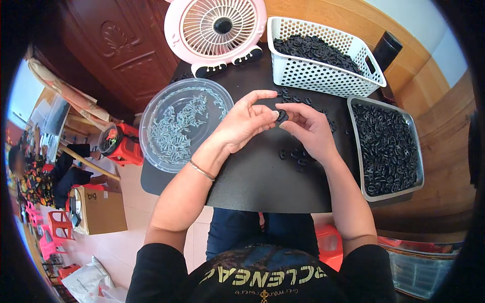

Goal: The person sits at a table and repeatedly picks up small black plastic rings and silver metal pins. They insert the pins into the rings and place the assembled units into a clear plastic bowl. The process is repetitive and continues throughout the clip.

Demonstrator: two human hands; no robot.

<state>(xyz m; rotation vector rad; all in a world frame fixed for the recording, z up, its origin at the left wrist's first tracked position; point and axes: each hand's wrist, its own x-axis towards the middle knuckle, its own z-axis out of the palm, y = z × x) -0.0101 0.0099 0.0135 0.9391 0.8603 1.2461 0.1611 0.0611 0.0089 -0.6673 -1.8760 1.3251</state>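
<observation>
Above the middle of the black table, my left hand and my right hand meet at the fingertips. Between them is a small black piece, partly covered by fingers. My left thumb and a finger pinch it, with the index finger stretched out above. The thumb and fingers of my right hand close on its other side. Several loose black oval pieces lie below my right hand. More black pieces are strewn beyond my hands. Left of my left hand is a round clear tub of small pale, slender pieces.
A metal tray of black oval pieces stands at the right. Behind it are a white perforated basket of black pieces and a black cylinder. A pink fan stands at the far edge. A person is at far left.
</observation>
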